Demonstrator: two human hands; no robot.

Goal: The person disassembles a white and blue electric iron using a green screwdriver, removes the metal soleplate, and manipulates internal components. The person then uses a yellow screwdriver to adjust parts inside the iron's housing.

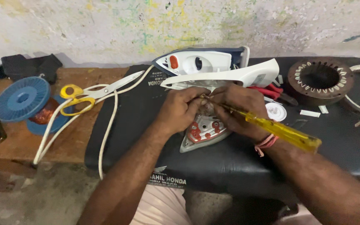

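An opened electric iron lies on a black cushioned seat [130,137]. Its metal soleplate [203,131], with red fittings on top, sits under my hands, and its white and blue upper housing [213,68] lies just behind. My left hand [184,106] pinches a small part at the rear of the soleplate. Meeting it from the right, my right hand [238,108] grips a screwdriver with a clear yellow handle [284,132]; the tip points at the spot where my fingers meet. A pink thread band circles my right wrist.
The iron's white cord [107,129] trails left over the seat edge. Yellow-handled scissors [92,93] and a blue spool of copper wire [21,100] lie on the wooden bench at left. A round motor stator [319,79], red-handled pliers [273,91] and a small white disc [276,111] sit at right.
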